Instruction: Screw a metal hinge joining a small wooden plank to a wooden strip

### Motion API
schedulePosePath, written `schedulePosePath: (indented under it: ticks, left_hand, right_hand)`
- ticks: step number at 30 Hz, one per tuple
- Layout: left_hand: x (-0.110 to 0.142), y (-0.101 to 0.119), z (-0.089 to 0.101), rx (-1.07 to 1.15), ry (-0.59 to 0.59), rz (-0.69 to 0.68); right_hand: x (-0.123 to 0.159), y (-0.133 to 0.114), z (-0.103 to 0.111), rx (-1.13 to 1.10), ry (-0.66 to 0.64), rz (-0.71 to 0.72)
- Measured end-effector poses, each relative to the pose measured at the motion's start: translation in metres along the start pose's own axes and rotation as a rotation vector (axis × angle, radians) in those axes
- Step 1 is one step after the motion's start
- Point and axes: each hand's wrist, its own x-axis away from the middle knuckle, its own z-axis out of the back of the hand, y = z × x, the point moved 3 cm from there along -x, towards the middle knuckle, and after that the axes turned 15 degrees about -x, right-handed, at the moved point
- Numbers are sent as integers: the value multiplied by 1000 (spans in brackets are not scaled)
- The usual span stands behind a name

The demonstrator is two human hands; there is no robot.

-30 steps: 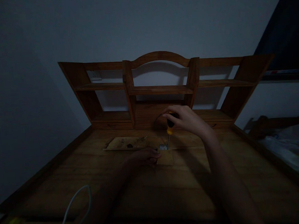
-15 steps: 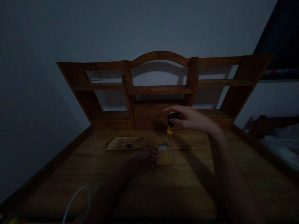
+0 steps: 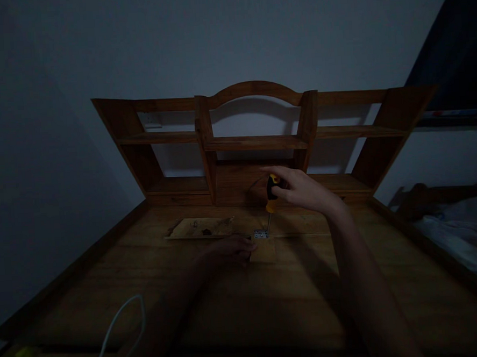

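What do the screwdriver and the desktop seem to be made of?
Screwdriver: likely plastic handle, judging by its yellow and black colouring; shaft probably metal, being thin and greyish. Desktop: apparently wood, from its brown, streaky grain. Dimness hides both finishes.

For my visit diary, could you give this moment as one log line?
Right hand: holds screwdriver | tip: down at metal piece | left hand: beside metal piece | surface: wooden desktop
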Motion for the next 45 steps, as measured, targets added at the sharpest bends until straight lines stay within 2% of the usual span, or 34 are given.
schedulePosePath:
  ticks: [7,12,20,27,35,39,45]
  left_hand:
    - [0,0,0,-2,-25,-19]
    - [-1,-1,0,13,-23,-9]
    - [1,2,1,1,-10,6]
    - [2,4,-1,5,-21,-4]
    - [0,2,0,32,-47,-16]
    - [0,1,0,51,-35,-12]
    - [1,4,-1,34,-19,5]
  right_hand:
    - [-3,-5,-1,19,38,72]
    - [-3,3,-4,93,97,-19]
    - [0,1,-2,22,33,-26]
    - [-3,-3,-5,15,53,76]
    - [0,1,-6,20,-1,5]
    - [-1,0,-6,-19,-11,57]
    - [-2,0,-6,45,60,49]
